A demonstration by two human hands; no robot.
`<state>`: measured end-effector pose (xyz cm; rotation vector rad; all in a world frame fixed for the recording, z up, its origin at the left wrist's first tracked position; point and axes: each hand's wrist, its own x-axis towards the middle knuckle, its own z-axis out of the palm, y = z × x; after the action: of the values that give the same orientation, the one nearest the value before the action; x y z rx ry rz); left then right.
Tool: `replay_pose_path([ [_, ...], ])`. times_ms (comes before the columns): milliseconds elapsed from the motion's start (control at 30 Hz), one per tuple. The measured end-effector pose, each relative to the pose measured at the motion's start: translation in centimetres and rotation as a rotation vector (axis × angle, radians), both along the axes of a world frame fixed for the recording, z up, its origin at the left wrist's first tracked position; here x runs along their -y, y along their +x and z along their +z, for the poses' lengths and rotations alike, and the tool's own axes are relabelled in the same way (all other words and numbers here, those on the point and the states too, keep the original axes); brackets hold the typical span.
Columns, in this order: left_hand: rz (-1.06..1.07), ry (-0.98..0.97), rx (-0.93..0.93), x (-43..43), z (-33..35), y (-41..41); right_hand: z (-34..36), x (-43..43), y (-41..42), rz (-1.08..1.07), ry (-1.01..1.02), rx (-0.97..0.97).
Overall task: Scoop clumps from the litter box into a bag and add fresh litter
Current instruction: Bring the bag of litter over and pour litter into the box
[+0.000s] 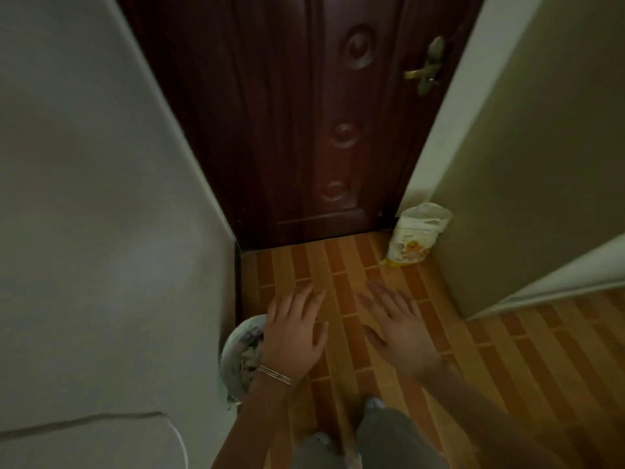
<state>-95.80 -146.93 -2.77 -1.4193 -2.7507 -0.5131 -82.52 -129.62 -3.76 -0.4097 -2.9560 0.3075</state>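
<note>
- Left hand [296, 328]: held out palm down above the floor, fingers spread and extended, holding nothing; thin bangles [274, 374] circle the wrist.
- Right hand [394, 324]: held out palm down beside the left, fingers splayed wide, holding nothing; the two hands are apart, with a strip of floor showing between them.
- Contact: neither hand visibly touches any object; whether the palms hover over or rest on the floor cannot be told from this angle.
- Floor [507, 367]: orange and tan brick-pattern tiles, running from the near edge up to the door.
- Door [304, 113]: dark red-brown, carved oval panels, shut, at the far edge of the floor; a brass lever handle [426, 69] sits on its right side.
- Bag [417, 235]: white with yellow print, top rolled open, standing upright in the far right corner of the floor, against the right wall [541, 147] and just beside the door; possibly the litter bag, though the print is too blurred to read.
- Pale round container [241, 353]: at the left edge of the floor against the left wall [101, 198], partly hidden behind the left wrist; dark, mottled contents, blurred.
- Grey-clad legs [385, 438]: at the near edge, below the forearms.
</note>
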Motion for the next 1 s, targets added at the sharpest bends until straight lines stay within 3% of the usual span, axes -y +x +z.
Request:
replay_pose_path([
  [433,-0.278,-0.160,-0.005,-14.4,-1.1,1.2,-0.6,-10.6,5.9,-0.345,-0.031,0.098],
  [1000,-0.273,-0.158,-0.022,-35.8,-2.0,-1.7,-1.0,-35.0,3.3,-0.312,-0.090,0.177],
])
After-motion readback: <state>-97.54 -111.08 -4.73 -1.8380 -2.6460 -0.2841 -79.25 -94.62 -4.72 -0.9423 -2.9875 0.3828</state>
